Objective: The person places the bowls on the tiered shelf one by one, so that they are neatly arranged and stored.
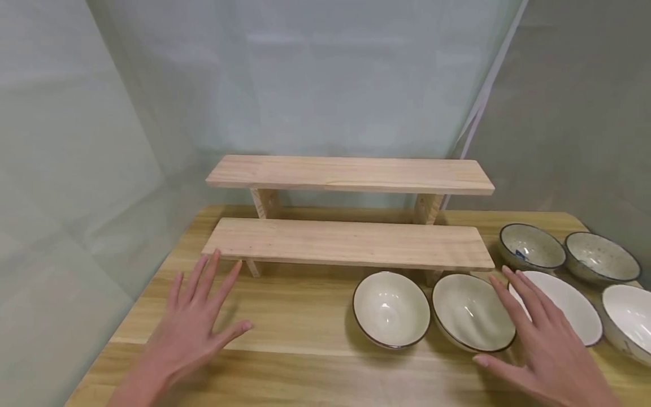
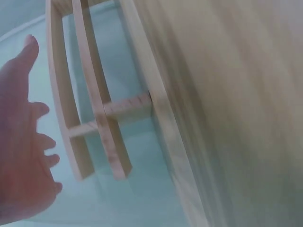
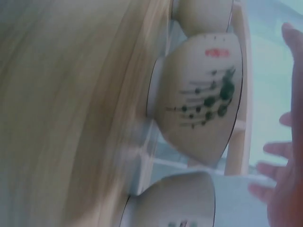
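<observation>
My left hand (image 1: 190, 319), fingers spread, hovers over the table in front of the left end of the two-tier wooden shelf (image 1: 346, 243); it holds nothing. My right hand (image 1: 551, 339) is likewise spread with nothing in it, overlapping the edge of a cream bowl (image 1: 473, 314) and a white dish (image 1: 564, 305) in the head view. Left of that bowl stands another cream bowl (image 1: 390, 310) with a dark rim. In the right wrist view, the fingers point past a bowl (image 3: 203, 99) painted with green dots and a red mark.
Two grey speckled bowls (image 1: 531, 246) with dark rims stand at the back right. A white bowl (image 1: 630, 319) is cut off by the right edge. The wooden table (image 1: 285, 362) ends close to pale cloth walls (image 1: 330, 85) behind and at the left.
</observation>
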Action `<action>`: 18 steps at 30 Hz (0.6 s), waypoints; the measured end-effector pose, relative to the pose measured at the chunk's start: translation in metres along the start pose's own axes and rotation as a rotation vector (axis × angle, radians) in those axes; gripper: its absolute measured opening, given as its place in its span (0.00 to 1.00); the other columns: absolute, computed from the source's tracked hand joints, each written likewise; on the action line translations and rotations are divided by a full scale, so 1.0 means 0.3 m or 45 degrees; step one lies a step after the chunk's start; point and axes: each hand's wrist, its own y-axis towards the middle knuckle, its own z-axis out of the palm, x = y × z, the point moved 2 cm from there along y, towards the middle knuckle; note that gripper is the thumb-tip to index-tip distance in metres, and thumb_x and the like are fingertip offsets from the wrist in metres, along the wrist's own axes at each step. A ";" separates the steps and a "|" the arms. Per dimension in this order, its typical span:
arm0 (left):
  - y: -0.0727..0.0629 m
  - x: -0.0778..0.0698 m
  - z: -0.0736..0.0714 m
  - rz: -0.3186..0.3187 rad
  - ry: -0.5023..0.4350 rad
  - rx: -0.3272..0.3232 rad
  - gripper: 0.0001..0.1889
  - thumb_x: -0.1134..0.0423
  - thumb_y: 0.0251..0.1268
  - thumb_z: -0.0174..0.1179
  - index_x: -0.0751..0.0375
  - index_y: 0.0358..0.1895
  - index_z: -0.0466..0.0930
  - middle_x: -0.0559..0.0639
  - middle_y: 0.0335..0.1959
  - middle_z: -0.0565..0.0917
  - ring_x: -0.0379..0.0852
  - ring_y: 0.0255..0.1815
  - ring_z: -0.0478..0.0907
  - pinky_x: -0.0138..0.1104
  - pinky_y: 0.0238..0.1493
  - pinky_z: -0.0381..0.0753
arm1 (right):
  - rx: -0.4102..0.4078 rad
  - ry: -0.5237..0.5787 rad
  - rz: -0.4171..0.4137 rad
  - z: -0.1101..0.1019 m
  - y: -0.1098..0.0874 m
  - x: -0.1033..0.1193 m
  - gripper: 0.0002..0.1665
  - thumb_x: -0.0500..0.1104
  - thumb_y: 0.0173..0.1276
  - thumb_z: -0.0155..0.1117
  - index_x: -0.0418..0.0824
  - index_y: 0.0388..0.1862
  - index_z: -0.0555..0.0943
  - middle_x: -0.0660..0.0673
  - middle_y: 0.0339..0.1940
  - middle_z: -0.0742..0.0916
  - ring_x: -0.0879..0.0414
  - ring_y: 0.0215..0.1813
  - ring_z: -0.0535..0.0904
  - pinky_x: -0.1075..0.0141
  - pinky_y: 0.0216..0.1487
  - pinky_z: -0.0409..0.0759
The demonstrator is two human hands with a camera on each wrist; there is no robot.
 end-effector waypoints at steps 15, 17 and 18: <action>0.042 0.184 -0.035 -0.315 -0.656 -0.080 0.46 0.58 0.74 0.66 0.56 0.85 0.46 0.66 0.83 0.51 0.72 0.80 0.47 0.68 0.73 0.47 | -0.445 0.407 0.049 -0.089 -0.071 -0.076 0.51 0.67 0.71 0.65 0.18 0.63 0.75 0.44 0.64 0.82 0.66 0.64 0.73 0.79 0.63 0.67; 0.040 0.208 -0.028 -0.342 -0.707 -0.125 0.45 0.61 0.73 0.67 0.55 0.85 0.49 0.65 0.82 0.54 0.72 0.79 0.50 0.61 0.76 0.48 | -0.463 0.439 0.065 -0.098 -0.085 -0.093 0.52 0.66 0.71 0.66 0.15 0.62 0.74 0.48 0.64 0.82 0.64 0.64 0.73 0.79 0.62 0.68; 0.039 0.219 -0.024 -0.361 -0.729 -0.141 0.44 0.61 0.73 0.67 0.54 0.85 0.49 0.64 0.82 0.55 0.71 0.78 0.52 0.56 0.77 0.49 | -0.470 0.455 0.075 -0.102 -0.093 -0.101 0.52 0.65 0.71 0.66 0.15 0.63 0.73 0.50 0.65 0.81 0.63 0.65 0.73 0.79 0.61 0.69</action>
